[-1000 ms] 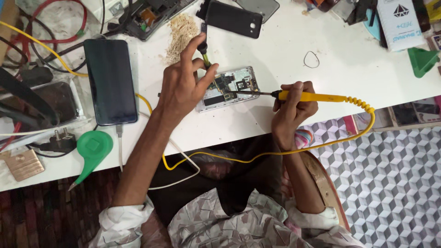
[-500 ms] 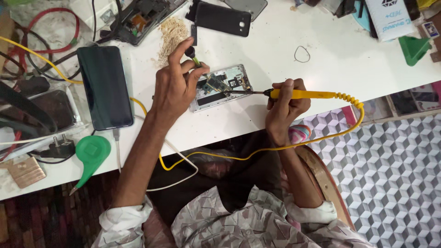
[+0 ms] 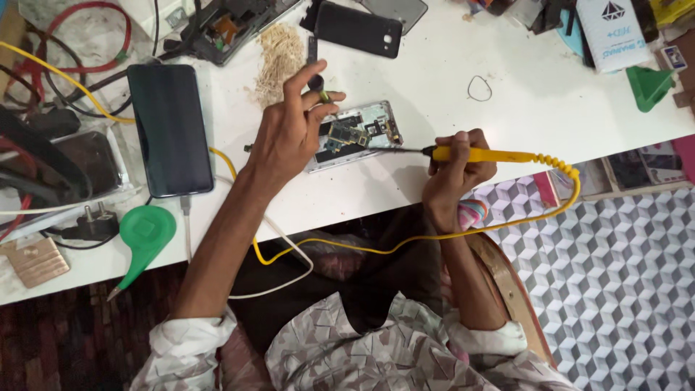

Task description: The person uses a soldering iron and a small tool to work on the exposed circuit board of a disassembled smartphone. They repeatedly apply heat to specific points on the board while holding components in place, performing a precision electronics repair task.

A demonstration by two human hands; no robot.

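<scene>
An opened phone (image 3: 365, 132) with its circuit board bare lies on the white table (image 3: 449, 188). My right hand (image 3: 456, 170) grips a yellow soldering iron (image 3: 481, 154), whose dark tip touches the board's right side. A yellow coiled cord runs from the iron down and across my lap. My left hand (image 3: 289, 134) rests on the phone's left end, fingers pinching a small dark tool (image 3: 317, 85) with a yellowish band above the board.
A black phone (image 3: 170, 129) lies screen up at left, next to red and yellow cables. A green suction tool (image 3: 143, 235) sits near the front edge. A black back cover (image 3: 358, 29), a pile of tan shavings (image 3: 279, 58) and a white box (image 3: 607, 32) lie farther back.
The view has shifted slightly. Both hands stay on the opened phone; the iron's tip remains at the board.
</scene>
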